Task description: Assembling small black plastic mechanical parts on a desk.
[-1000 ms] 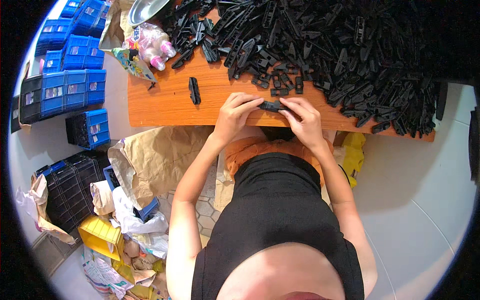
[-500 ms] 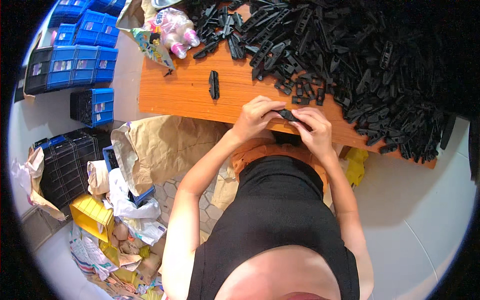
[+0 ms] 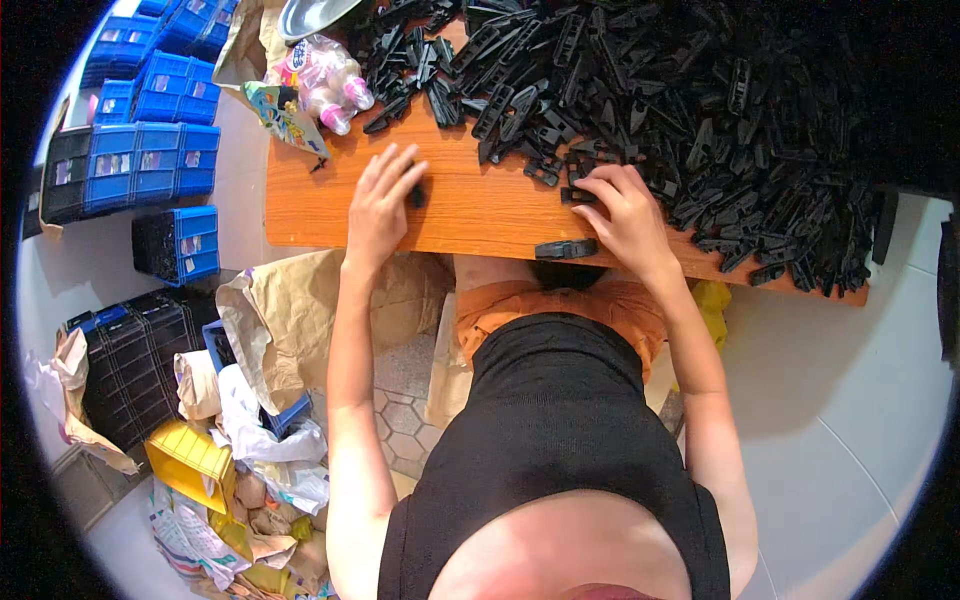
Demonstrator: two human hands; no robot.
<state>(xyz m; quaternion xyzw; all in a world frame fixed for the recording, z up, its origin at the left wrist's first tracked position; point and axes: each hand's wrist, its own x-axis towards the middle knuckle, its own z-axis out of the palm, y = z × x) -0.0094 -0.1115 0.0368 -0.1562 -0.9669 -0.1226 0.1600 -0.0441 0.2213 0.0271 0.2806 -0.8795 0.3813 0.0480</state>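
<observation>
My left hand is over the table with its fingers stretched out and apart. A black plastic part lies beside its fingertips, partly covered by them. Farther right, my right hand has thumb and fingers closed around a small black plastic piece, close to the near side of the heap. A longer black plastic part lies at the table's front edge, just left of the right wrist, touched by neither hand.
A large heap of black plastic parts covers the table's right and back. A clear bag with pink-capped bottles and a metal bowl stand back left. Blue crates, brown paper and a yellow crate are left.
Both hands have parted from the black part they held together; it now lies at the table edge. My left hand moved left to another part, my right hand up toward the small pieces.
</observation>
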